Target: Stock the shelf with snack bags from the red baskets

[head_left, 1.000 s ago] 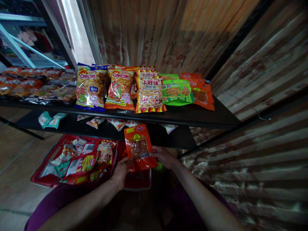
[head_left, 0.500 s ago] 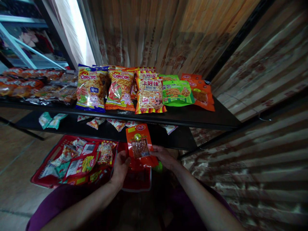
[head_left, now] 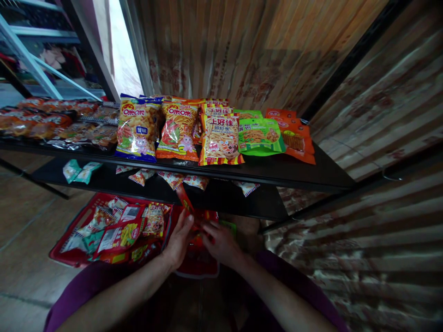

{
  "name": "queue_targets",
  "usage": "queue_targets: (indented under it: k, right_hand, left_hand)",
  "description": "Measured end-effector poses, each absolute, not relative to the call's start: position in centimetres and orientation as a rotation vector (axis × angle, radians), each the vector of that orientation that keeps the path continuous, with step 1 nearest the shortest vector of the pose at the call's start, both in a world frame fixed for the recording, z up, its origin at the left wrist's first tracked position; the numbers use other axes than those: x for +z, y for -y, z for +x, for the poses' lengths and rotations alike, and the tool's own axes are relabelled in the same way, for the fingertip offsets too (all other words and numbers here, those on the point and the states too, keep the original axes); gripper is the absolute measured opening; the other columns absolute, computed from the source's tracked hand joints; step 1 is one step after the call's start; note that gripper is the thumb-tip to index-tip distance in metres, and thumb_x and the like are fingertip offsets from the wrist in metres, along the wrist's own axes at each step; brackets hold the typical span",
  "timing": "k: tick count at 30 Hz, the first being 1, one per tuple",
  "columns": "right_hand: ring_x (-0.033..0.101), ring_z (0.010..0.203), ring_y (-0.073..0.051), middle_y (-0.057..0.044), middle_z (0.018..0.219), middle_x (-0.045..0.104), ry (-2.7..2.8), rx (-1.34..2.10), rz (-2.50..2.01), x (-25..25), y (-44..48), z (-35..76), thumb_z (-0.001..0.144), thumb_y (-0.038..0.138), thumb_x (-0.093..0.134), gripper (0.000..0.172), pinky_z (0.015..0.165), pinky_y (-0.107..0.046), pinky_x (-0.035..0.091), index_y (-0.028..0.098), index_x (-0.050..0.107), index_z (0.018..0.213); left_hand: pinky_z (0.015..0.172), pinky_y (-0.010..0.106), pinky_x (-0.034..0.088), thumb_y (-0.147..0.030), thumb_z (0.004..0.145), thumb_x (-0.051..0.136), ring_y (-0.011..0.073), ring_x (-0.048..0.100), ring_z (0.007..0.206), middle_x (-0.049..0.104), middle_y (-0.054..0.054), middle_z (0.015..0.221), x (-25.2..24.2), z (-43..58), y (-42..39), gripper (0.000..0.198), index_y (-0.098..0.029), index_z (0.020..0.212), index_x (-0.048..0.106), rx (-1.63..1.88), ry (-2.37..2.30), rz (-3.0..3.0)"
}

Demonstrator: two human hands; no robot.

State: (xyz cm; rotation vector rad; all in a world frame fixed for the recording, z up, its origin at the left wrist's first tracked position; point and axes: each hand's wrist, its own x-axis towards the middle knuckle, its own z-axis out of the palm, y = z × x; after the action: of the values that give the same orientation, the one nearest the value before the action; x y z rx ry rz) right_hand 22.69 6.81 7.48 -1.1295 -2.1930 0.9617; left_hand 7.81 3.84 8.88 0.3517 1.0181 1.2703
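Between my hands, above the right part of the red basket (head_left: 204, 273), is an orange snack packet (head_left: 185, 198) turned nearly edge-on. My left hand (head_left: 179, 237) grips its left side, thumb uppermost. My right hand (head_left: 220, 243) has its fingers curled at the packet's lower right; part of the packet is hidden behind them. In the left part of the basket lie several snack bags, among them a red and white bag (head_left: 119, 235) and a prawn cracker bag (head_left: 154, 219). Similar orange packets (head_left: 298, 143) stand at the right of the upper shelf.
The black upper shelf (head_left: 270, 170) carries a row of upright snack bags, including a blue-edged bag (head_left: 136, 129) and a green bag (head_left: 261, 137). Smaller packets, such as a teal one (head_left: 82, 171), lie on the lower shelf (head_left: 249, 205). A patterned curtain (head_left: 380, 258) hangs at the right.
The orange packet has turned from facing me to nearly edge-on and tilted. My right hand has moved left, closer to my left hand. The view has shifted slightly.
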Motion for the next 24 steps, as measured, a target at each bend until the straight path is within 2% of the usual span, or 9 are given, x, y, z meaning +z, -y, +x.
queue_targets:
  k: [2,5,9,13,16,19,22,24]
  right_hand:
    - [0.054,0.111,-0.025,-0.012,0.126,0.054,2.373,0.807,-1.118,7.2,-5.8,22.0,0.081,0.018,0.049,0.049,0.092,-0.04,0.045,0.024,0.051,0.129]
    - [0.051,0.117,-0.027,-0.016,0.135,0.044,2.535,0.677,-1.11,6.8,-5.0,21.5,0.08,0.016,0.048,0.058,0.093,-0.043,0.047,0.019,0.039,0.138]
    - [0.055,0.111,-0.025,-0.015,0.132,0.046,2.575,0.667,-1.043,7.2,-5.2,21.6,0.082,0.028,0.054,0.053,0.091,-0.039,0.049,0.016,0.045,0.133]
    - [0.054,0.112,-0.023,-0.012,0.128,0.05,2.518,0.746,-0.933,8.0,-5.8,22.0,0.085,0.044,0.053,0.052,0.092,-0.037,0.049,0.02,0.046,0.131]
    - [0.059,0.102,-0.019,-0.012,0.125,0.054,2.425,0.791,-0.9,8.3,-6.1,22.3,0.089,0.041,0.047,0.045,0.088,-0.034,0.05,0.02,0.049,0.128]
    - [0.062,0.086,-0.015,-0.011,0.112,0.059,2.161,0.76,-1.014,8.2,-7.0,22.8,0.092,0.033,0.041,0.034,0.082,-0.032,0.051,0.019,0.056,0.119]
    - [0.06,0.087,-0.017,-0.01,0.101,0.062,1.858,0.813,-1.159,7.8,-8.5,23.4,0.089,0.033,0.045,0.029,0.081,-0.034,0.049,0.019,0.061,0.109]
    - [0.06,0.088,-0.019,-0.008,0.099,0.063,1.693,1.028,-1.242,7.6,-9.4,23.8,0.083,0.039,0.052,0.031,0.081,-0.035,0.049,0.021,0.061,0.107]
  left_hand:
    - [0.096,0.033,0.042,-0.037,0.076,0.068,0.0228,0.052,0.118,0.059,0.006,0.127,9.1,7.9,-3.9,0.046,-0.024,0.118,0.057,1.324,-0.981,0.294]
    - [0.094,0.03,0.044,-0.03,0.079,0.064,0.0197,0.058,0.111,0.066,0.004,0.115,9.4,8.0,-4.1,0.034,-0.021,0.111,0.061,1.353,-0.999,0.166]
    - [0.094,0.033,0.044,-0.028,0.085,0.052,0.0209,0.062,0.103,0.071,0.007,0.101,9.9,7.4,-4.4,0.03,-0.014,0.109,0.062,1.256,-0.937,0.0]
    - [0.094,0.037,0.045,-0.027,0.086,0.048,0.0232,0.064,0.099,0.071,0.009,0.102,10.6,6.6,-4.8,0.036,-0.012,0.117,0.058,1.203,-0.845,-0.076]
    - [0.093,0.038,0.045,-0.028,0.087,0.046,0.0242,0.065,0.096,0.071,0.01,0.102,10.9,6.2,-4.9,0.039,-0.01,0.119,0.056,1.181,-0.804,-0.082]
    - [0.092,0.039,0.045,-0.032,0.088,0.045,0.0251,0.065,0.095,0.071,0.011,0.098,10.9,5.9,-5.0,0.039,-0.008,0.118,0.057,1.143,-0.778,-0.073]
    - [0.092,0.04,0.045,-0.035,0.088,0.046,0.0259,0.065,0.094,0.072,0.01,0.095,11.0,5.7,-5.2,0.041,-0.009,0.118,0.056,1.132,-0.773,-0.079]
    - [0.092,0.041,0.044,-0.036,0.087,0.047,0.0267,0.065,0.095,0.072,0.011,0.095,11.2,5.7,-5.3,0.043,-0.01,0.12,0.054,1.121,-0.778,-0.088]
